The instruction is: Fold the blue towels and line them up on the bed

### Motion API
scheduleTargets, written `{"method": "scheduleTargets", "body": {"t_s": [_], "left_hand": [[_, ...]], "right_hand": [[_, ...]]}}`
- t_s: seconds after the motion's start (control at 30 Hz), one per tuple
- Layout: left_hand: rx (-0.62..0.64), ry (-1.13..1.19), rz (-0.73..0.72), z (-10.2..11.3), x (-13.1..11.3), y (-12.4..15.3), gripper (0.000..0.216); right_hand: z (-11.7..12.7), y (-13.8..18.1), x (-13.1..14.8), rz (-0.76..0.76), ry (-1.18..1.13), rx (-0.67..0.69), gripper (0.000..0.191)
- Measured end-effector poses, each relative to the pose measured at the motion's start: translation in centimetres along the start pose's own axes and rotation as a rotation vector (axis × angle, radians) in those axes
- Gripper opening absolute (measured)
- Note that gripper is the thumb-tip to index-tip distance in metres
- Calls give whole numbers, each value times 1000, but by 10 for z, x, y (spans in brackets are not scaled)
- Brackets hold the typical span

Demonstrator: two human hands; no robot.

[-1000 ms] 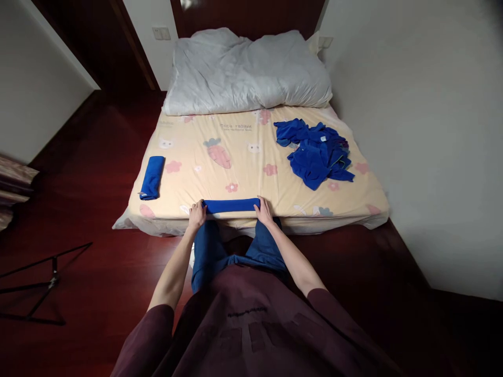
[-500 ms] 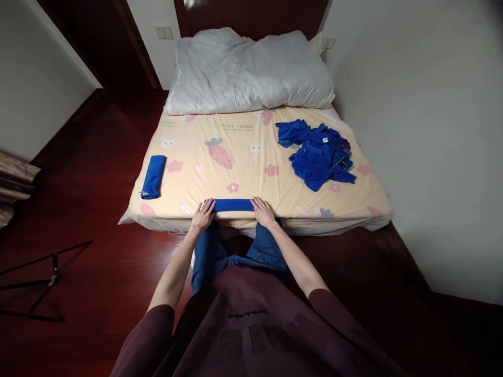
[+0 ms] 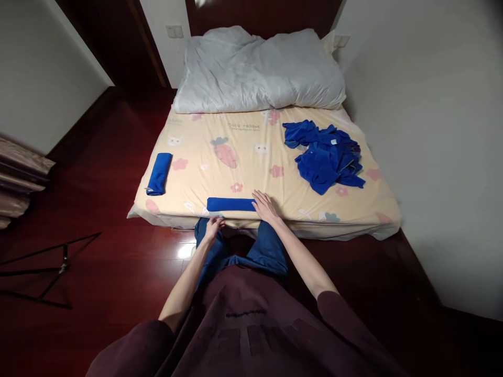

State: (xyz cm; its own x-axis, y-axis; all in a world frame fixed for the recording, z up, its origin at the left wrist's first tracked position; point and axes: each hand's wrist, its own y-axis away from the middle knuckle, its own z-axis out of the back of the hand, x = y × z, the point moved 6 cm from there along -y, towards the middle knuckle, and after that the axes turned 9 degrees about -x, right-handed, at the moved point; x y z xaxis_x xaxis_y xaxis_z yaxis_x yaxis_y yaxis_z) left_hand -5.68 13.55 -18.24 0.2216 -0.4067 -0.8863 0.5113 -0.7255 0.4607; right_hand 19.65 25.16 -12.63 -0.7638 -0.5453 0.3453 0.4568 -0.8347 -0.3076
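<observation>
Folded blue towel [image 3: 231, 204] lies at near bed [image 3: 275, 157] edge, long axis left-right. Right hand [image 3: 265, 206] flat, open, touches its right end; left hand [image 3: 214, 227] just below, off towel, loosely curled, holds nothing.

I am seeing a blue towel [image 3: 231, 204], folded into a long narrow strip, lying flat along the bed's [image 3: 251, 173] near edge.

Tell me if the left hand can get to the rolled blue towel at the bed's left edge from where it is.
Probably yes: the left hand hangs free at the bed's near edge, and only bare sheet lies between it and the rolled towel, though that means a sideways stretch.
</observation>
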Motion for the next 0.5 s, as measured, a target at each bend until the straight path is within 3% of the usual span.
{"method": "scheduleTargets", "body": {"t_s": [0.1,0.2,0.5], "left_hand": [[80,196,201,-34,7,9,5],[54,331,303,-53,-1,4,6],[-157,465,320,-70,-10,-18,38]], "right_hand": [[-17,-16,26,65,-25,32,52],[-38,-17,39,96,-12,75,51],[-59,-4,31,71,-37,61,51]]}}
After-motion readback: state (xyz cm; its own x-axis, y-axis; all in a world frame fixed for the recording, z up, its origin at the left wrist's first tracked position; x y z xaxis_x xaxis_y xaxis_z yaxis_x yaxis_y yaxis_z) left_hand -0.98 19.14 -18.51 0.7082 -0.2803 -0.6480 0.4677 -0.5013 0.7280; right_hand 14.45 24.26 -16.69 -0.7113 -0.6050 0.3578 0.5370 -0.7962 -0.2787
